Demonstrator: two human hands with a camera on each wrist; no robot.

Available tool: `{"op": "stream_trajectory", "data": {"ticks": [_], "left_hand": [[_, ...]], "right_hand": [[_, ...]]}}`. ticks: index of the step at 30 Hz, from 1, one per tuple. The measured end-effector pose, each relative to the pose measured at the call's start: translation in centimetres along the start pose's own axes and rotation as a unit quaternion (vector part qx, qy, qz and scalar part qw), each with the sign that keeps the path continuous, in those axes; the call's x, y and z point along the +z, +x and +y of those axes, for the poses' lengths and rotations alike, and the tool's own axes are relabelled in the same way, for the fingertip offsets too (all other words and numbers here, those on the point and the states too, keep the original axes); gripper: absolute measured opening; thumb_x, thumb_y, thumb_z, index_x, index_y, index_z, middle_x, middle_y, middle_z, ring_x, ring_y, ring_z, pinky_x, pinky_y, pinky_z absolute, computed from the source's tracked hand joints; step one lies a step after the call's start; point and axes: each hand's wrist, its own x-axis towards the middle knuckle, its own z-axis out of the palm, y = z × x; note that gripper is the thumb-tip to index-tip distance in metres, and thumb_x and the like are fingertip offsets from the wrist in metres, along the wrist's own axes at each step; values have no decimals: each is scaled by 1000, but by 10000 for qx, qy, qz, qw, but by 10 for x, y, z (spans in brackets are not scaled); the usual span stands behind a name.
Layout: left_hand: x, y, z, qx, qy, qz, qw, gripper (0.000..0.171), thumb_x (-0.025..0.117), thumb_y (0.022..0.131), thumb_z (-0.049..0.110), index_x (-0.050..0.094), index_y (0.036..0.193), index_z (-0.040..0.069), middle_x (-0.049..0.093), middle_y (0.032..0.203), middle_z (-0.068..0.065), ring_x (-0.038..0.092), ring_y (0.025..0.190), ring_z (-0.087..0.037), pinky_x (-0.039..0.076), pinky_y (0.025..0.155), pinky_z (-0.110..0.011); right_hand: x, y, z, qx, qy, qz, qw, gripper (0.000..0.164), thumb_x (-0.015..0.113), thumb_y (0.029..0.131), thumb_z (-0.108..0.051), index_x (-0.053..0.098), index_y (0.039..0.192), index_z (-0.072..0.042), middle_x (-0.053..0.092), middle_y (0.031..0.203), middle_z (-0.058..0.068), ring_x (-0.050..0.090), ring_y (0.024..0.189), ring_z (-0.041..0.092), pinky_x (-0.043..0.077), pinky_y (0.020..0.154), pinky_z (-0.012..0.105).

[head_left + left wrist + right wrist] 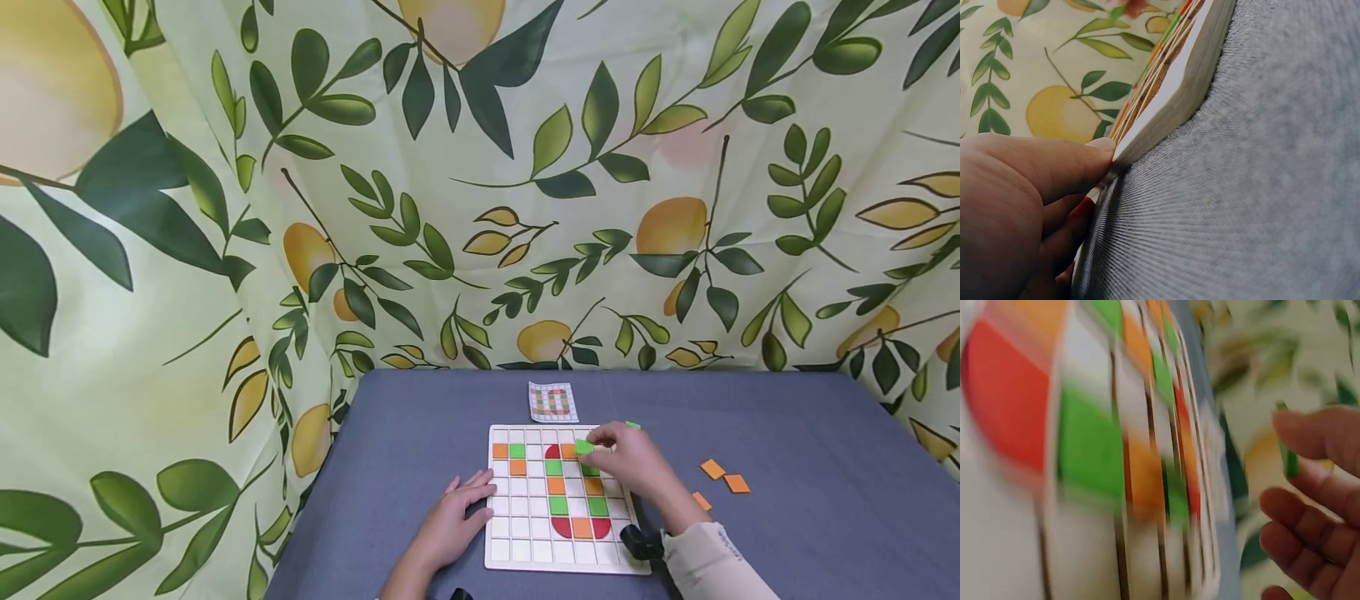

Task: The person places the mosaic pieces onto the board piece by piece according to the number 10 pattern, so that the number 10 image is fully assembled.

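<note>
A white grid board point(510, 550) lies on the table, with green, orange and red tiles in some of its squares. The red tiles have a rounded side. My right hand point(637, 458) is above the upper right part of the board and pinches a green square tile point(1287, 450) between thumb and forefinger; its other fingers are loosely bent. Squares beneath this hand are partly hidden. My left hand point(453, 517) rests against the board's left edge, fingers extended in the head view. In the left wrist view its thumb point(1079, 159) touches the board's side near a corner.
Behind the board lies a small printed card point(553, 402) with a coloured grid pattern. Several loose orange tiles point(737, 483) lie right of the board. Another green piece point(633, 425) shows just past the right hand. A leaf-patterned cloth point(480, 250) hangs behind the grey table point(825, 500).
</note>
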Motion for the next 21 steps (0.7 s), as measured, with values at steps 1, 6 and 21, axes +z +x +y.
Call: {"op": "stream_trajectory", "data": {"ticks": [1,6,21], "left_hand": [[0,0,0,-2,-2,13,10000,35,64,94,16,65,129,7,53,146,1,44,140,-24,20,121,-56],[0,-1,0,103,33,81,9999,35,64,94,16,66,127,6,54,146,-1,45,140,-26,21,120,-57],[-1,-3,0,216,117,54,9997,35,64,95,17,66,127,6,54,146,-2,46,139,-26,22,119,-58]], "right_hand": [[6,0,-9,-224,-51,-161,9996,23,83,76,-24,73,94,-14,66,96,0,58,88,18,52,75,35],[34,4,-43,-1191,-404,-969,9873,21,87,71,-21,72,86,-18,64,89,-7,55,82,15,49,71,32],[68,7,-62,-1444,-713,-1491,9756,20,88,69,-19,69,77,-20,66,96,-7,54,94,16,54,85,39]]}}
